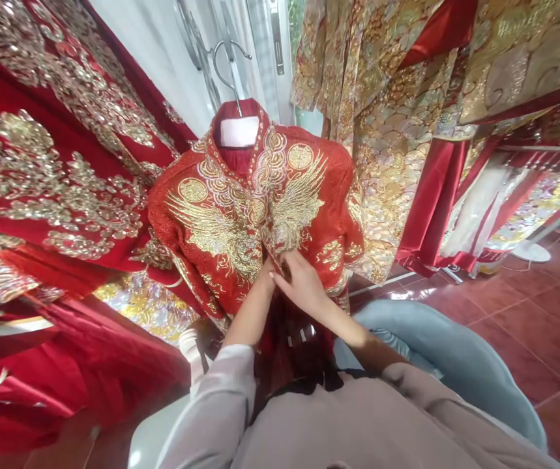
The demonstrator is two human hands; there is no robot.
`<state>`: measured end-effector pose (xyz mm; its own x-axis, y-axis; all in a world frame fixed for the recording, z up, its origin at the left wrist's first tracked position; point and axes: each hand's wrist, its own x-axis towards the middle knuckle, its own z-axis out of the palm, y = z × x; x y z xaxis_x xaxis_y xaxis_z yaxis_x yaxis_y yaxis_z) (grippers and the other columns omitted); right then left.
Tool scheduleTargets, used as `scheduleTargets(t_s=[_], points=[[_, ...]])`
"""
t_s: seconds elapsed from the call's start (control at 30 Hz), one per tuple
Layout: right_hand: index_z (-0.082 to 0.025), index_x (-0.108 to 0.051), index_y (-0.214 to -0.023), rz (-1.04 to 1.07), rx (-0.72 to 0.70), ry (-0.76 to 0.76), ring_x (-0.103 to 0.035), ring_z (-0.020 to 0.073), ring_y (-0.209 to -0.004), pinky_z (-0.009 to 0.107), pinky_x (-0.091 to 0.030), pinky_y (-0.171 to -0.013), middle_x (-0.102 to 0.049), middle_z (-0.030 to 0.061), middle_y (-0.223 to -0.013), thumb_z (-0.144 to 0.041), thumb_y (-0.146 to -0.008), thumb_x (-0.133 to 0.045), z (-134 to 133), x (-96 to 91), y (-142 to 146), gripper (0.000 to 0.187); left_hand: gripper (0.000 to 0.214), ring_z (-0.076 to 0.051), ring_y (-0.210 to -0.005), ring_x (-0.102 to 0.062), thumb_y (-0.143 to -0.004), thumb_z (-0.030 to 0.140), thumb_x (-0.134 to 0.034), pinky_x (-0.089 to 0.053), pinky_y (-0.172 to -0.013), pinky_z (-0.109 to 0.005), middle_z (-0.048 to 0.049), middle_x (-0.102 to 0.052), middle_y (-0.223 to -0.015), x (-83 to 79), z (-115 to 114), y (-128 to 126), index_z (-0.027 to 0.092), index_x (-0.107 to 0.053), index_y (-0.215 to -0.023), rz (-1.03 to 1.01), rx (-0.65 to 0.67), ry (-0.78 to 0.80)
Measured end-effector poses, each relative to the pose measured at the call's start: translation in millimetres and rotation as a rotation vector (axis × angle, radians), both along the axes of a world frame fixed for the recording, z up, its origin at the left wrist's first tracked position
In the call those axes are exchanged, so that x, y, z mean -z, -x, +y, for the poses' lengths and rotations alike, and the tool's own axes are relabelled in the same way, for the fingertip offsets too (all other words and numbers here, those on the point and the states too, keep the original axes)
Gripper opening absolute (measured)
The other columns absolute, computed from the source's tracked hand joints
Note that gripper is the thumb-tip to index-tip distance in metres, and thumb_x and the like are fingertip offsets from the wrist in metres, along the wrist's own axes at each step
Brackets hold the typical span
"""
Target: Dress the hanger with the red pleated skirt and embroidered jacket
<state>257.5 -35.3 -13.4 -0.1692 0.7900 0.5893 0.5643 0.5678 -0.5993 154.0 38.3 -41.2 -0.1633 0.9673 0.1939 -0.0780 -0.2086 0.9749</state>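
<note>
Two hands meet at the front seam of a red jacket (240, 215).

Two forearms rise from grey sleeves and converge at the jacket's lower middle. The left hand (266, 266) comes up from the lower left, wrist straight. It is largely hidden behind the right, so I cannot tell whether its fingers are open or closed. The right hand (302, 281) crosses in from the lower right, back of the hand uppermost. Its fingers (284, 258) are bent and drawn together, the tips pinching the cloth at the seam. The jacket hangs facing the person on a wire hanger (231, 65), with gold phoenix embroidery across the chest. A white label (239, 131) sits inside the collar, its writing not legible. Red robes (40, 163) hang to the left and gold robes (397, 98) to the right, with a blue chair (456, 358) below.
</note>
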Motion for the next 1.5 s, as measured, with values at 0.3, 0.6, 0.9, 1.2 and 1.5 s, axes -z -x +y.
scheduleTargets(t_s=[0.3, 0.6, 0.9, 1.2, 1.5], points=[[-0.012, -0.057, -0.105, 0.125, 0.619, 0.037, -0.056, 0.025, -0.096, 0.04, -0.044, -0.088, -0.06, 0.0143, -0.102, -0.047, -0.081, -0.053, 15.7, 78.6, -98.7, 0.043, 0.083, -0.044, -0.14, -0.004, -0.074, 0.046, -0.063, -0.002, -0.108, -0.065, -0.0325, -0.019, -0.148, 94.1, -35.6, 31.7, 0.0, -0.036, -0.138, 1.012, -0.72, 0.058], [-0.003, -0.022, -0.143, 0.024, 0.577, 0.142, -0.043, 0.0314, -0.127, 0.046, -0.038, -0.101, -0.04, 0.025, -0.137, -0.045, -0.089, -0.036, 33.4, 136.8, -87.7, 0.07, 0.033, -0.028, -0.096, -0.058, -0.081, 0.019, -0.042, -0.044, -0.088, -0.042, -0.0205, -0.061, -0.098, 134.6, -69.7, 77.1, 0.007, -0.059, -0.106, 0.917, -0.76, -0.316], [-0.005, -0.042, -0.128, 0.163, 0.538, 0.011, -0.063, 0.0271, -0.097, 0.041, -0.049, -0.085, -0.061, 0.0215, -0.103, -0.038, -0.09, -0.028, 1.2, 163.8, -35.3, 0.053, 0.024, -0.021, -0.075, -0.057, -0.083, 0.014, -0.038, -0.046, -0.074, -0.033, -0.0108, -0.06, -0.079, 122.4, -103.5, -17.6, 0.013, -0.06, -0.093, 0.881, -0.562, -0.308], [-0.009, -0.045, -0.127, 0.139, 0.465, 0.222, -0.049, 0.028, -0.117, 0.047, -0.037, -0.102, -0.053, 0.0199, -0.121, -0.044, -0.084, -0.042, 5.1, 182.1, -67.9, 0.056, 0.015, -0.025, -0.107, -0.054, -0.078, 0.024, -0.057, -0.035, -0.103, -0.039, -0.0108, -0.062, -0.102, 158.6, -86.6, 28.9, 0.018, -0.06, -0.091, 0.34, -0.284, 0.268], [-0.013, -0.049, -0.112, 0.608, 0.344, 0.952, -0.056, 0.0262, -0.092, 0.052, -0.044, -0.087, -0.056, 0.0157, -0.107, -0.042, -0.047, -0.073, -23.7, 242.5, -109.8, 0.075, 0.026, -0.025, -0.1, -0.061, -0.077, 0.036, -0.062, -0.046, -0.087, -0.042, -0.0122, -0.062, -0.099, 223.9, -128.9, 67.4, 0.016, -0.054, -0.091, -0.117, -0.43, 0.683]])
